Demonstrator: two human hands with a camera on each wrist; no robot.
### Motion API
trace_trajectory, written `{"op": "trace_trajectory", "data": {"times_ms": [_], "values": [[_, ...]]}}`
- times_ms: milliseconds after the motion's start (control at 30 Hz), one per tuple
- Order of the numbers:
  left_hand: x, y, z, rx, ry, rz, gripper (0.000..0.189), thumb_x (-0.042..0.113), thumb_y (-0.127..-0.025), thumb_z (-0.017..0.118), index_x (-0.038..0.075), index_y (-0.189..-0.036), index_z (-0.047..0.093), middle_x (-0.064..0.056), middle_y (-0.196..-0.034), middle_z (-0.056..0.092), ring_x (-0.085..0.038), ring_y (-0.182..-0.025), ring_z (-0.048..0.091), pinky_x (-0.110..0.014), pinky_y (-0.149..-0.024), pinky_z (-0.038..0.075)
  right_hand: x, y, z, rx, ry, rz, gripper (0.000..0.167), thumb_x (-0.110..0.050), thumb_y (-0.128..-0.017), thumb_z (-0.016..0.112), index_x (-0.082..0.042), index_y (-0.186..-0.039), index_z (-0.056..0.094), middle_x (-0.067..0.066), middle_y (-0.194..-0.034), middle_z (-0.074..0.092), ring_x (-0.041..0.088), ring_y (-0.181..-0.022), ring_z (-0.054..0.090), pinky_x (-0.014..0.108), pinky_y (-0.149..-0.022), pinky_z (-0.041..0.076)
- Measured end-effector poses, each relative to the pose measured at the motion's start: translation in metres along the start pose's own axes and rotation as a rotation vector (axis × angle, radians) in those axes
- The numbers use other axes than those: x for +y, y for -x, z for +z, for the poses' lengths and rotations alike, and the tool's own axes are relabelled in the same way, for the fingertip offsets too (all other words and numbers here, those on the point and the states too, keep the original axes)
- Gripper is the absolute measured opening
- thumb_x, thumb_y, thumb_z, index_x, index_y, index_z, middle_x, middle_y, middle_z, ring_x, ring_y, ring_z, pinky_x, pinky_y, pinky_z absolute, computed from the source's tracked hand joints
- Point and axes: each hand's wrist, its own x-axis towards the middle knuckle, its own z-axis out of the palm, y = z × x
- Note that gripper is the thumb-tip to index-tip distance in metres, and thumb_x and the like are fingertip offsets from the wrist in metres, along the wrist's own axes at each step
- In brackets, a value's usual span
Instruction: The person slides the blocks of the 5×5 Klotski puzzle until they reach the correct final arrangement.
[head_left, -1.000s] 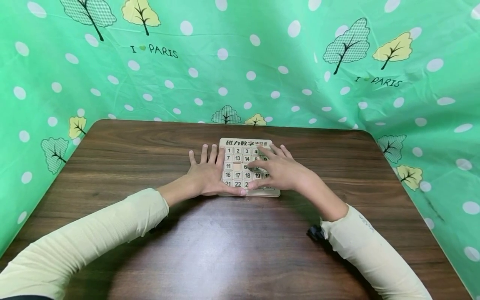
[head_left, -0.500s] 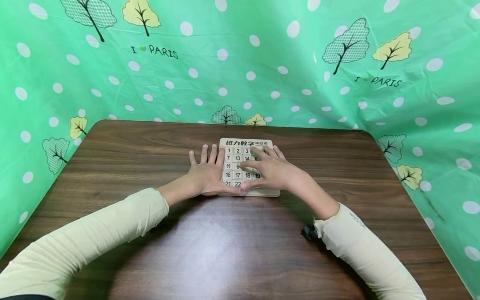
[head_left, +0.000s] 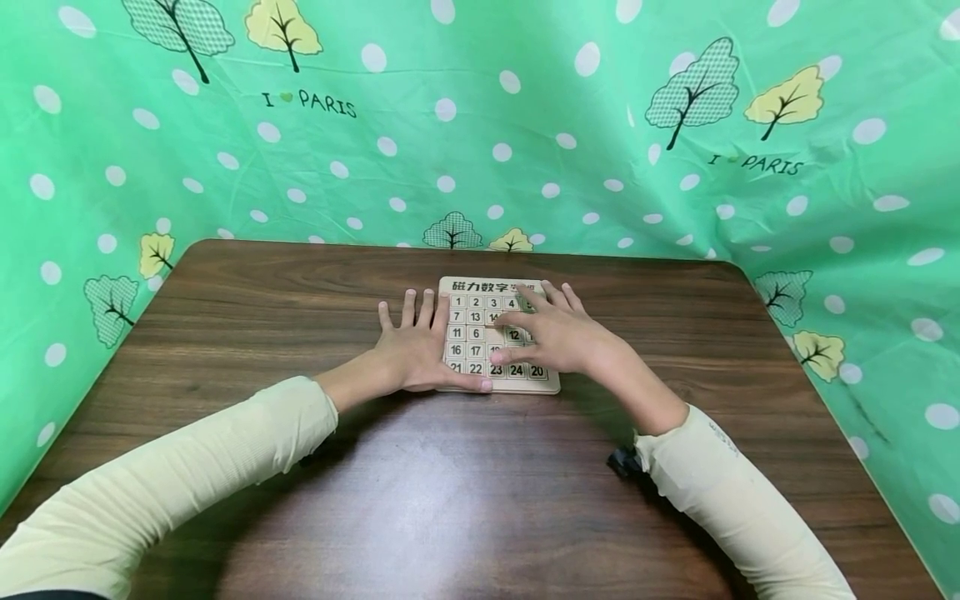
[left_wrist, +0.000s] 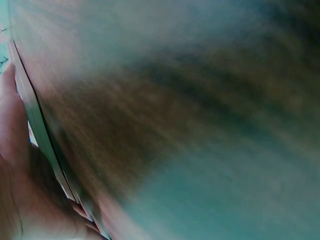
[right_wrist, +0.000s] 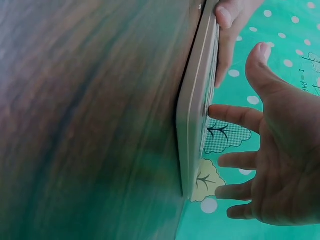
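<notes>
A pale sliding number puzzle (head_left: 480, 286) with a lettered top strip lies flat on the table. Its third row shows tiles 11, 6 (head_left: 476, 334), a bare slot (head_left: 495, 337), then 12 (head_left: 513, 336). My left hand (head_left: 411, 352) rests along the board's left side with fingers straight, its thumb stretched over the bottom edge. Over the right part hovers my right hand (head_left: 567, 337), fingers spread, covering several tiles. In the right wrist view, the index fingertip (right_wrist: 214, 110) touches the tiled face, while the thumb and other fingers stay off it.
The brown wood-grain table (head_left: 420, 500) surrounds the board. A green dotted cloth (head_left: 450, 125) printed with trees hangs behind it and at both sides. A small black object (head_left: 624, 462) sits at the right sleeve cuff. The left wrist view is mostly blurred table.
Tile 6 has slid one place left, so the bare slot moved from the second to the third column. My right hand went left, then back right. My left hand has stayed still.
</notes>
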Motion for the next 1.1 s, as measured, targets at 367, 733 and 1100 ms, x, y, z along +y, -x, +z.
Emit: {"op": "trace_trajectory", "data": {"times_ms": [367, 733, 1100], "values": [[-0.002, -0.001, -0.001, 0.011, -0.003, 0.005, 0.167, 0.111, -0.07, 0.06, 0.01, -0.181, -0.013, -0.022, -0.189, -0.008, -0.048, -0.176, -0.013, -0.085, -0.134, -0.005, -0.003, 0.004, -0.004, -0.059, 0.006, 0.007, 0.073, -0.072, -0.1, 0.072, -0.035, -0.162, 0.064, 0.021, -0.189, 0.022, 0.06, -0.174, 0.005, 0.079, -0.138, 0.001], [-0.001, -0.001, -0.001, 0.006, -0.008, 0.003, 0.166, 0.11, -0.072, 0.062, 0.01, -0.181, -0.012, -0.023, -0.19, -0.007, -0.049, -0.176, -0.011, -0.085, -0.134, -0.004, -0.014, 0.011, -0.01, -0.063, 0.01, -0.022, 0.069, -0.071, -0.097, 0.075, -0.029, -0.151, 0.074, 0.021, -0.188, 0.023, 0.059, -0.174, 0.009, 0.078, -0.139, 0.002], [0.0, 0.001, -0.001, -0.008, 0.003, 0.005, 0.168, 0.112, -0.07, 0.06, 0.009, -0.18, -0.013, -0.022, -0.189, -0.011, -0.048, -0.175, -0.015, -0.085, -0.133, -0.007, -0.015, -0.016, -0.005, -0.015, 0.0, -0.061, 0.073, -0.073, -0.102, 0.069, -0.033, -0.162, 0.064, 0.021, -0.189, 0.02, 0.061, -0.173, 0.01, 0.077, -0.139, 0.002]]}}
